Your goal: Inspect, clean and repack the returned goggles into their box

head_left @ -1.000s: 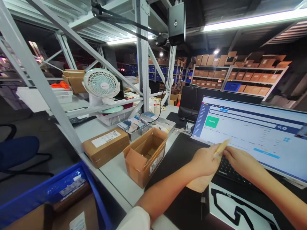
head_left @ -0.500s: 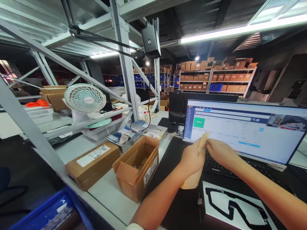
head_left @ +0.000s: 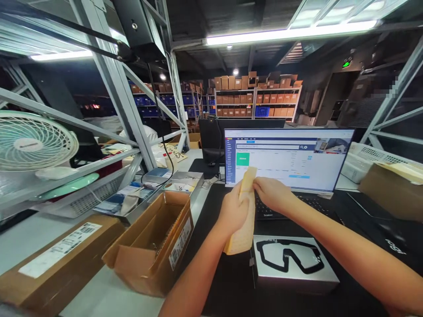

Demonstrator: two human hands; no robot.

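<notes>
My left hand [head_left: 233,212] is closed around a long piece of yellow paper [head_left: 243,237], which hangs down past the palm, its upper end standing above the fingers. At the paper's upper right edge, the fingertips of my right hand [head_left: 273,192] are pinched together against it. Whether the paper is one sheet or a folded stack, I cannot tell. Below the hands lies a silver-white box [head_left: 287,259] with a black goggle-shaped outline on its lid. Behind the right hand is a black keyboard [head_left: 267,211], partly hidden by the forearm.
A lit monitor [head_left: 274,154] stands behind the hands. To the left are an open cardboard box [head_left: 145,273] and a closed, labelled carton [head_left: 62,259]. A fan [head_left: 29,143] and metal rack post [head_left: 115,83] stand farther left. Another carton [head_left: 390,189] sits at the right.
My view has swung to the right, so the monitor and boxes sit farther left. Both hands still hold the yellow paper, and more of its face shows now.
</notes>
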